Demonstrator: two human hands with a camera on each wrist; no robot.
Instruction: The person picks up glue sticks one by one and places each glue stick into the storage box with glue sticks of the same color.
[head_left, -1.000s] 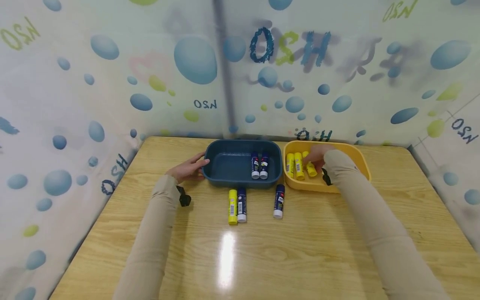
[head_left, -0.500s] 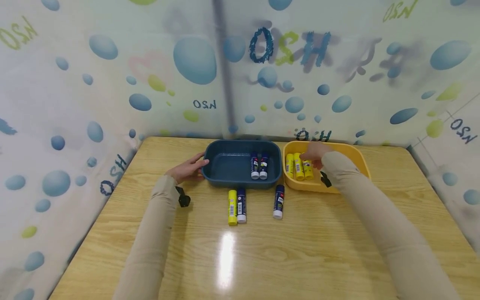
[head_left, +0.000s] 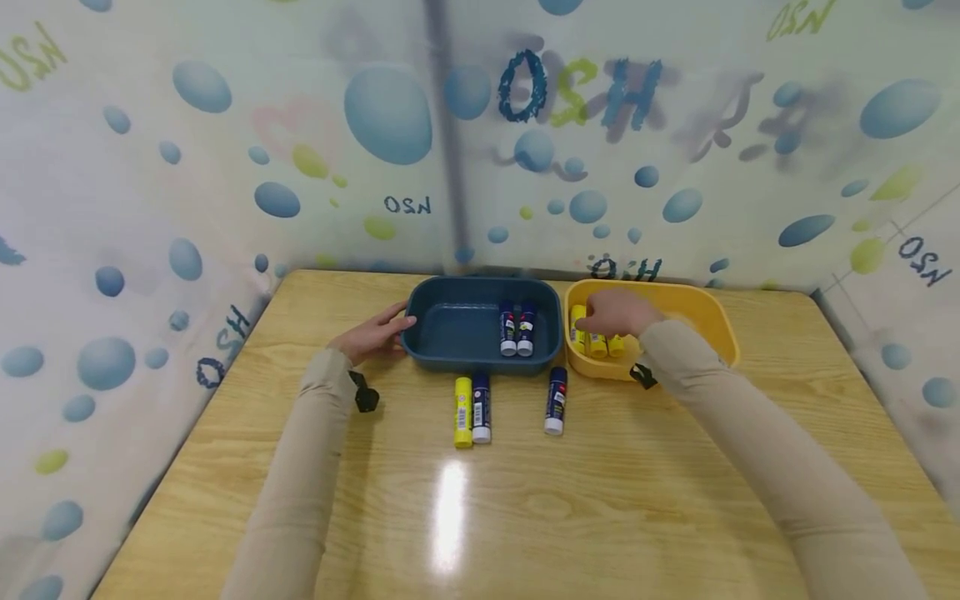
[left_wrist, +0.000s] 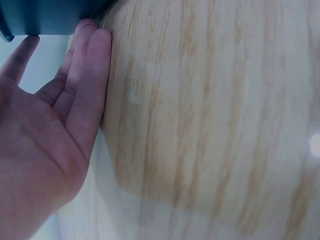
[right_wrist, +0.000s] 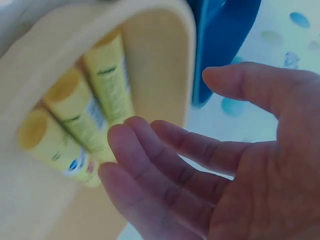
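My left hand [head_left: 369, 337] touches the left end of the dark blue bin [head_left: 480, 365], thumb at its rim and fingers nearly straight along its side. In that bin lie two navy glue sticks [head_left: 507, 329] with white ends. My right hand [head_left: 621, 312] is over the left part of the yellow bin [head_left: 726, 329]. Its fingers are loosely bent, fingertips right at three yellow glue sticks [right_wrist: 107, 80] lying side by side, thumb held apart. Nothing is between thumb and fingers in the right wrist view. The hand partly hides these sticks in the head view.
On the wooden table [head_left: 570, 517], in front of the bins, a yellow glue stick [head_left: 463, 412] and a navy glue stick [head_left: 482, 408] lie together. Another navy glue stick [head_left: 555, 402] lies further right. A patterned wall [head_left: 480, 167] stands behind the bins.
The third yellow glue stick went from tilted to lined up with the other two. My right hand let it go and moved left over the sticks. The left hand stayed at the dark blue bin.
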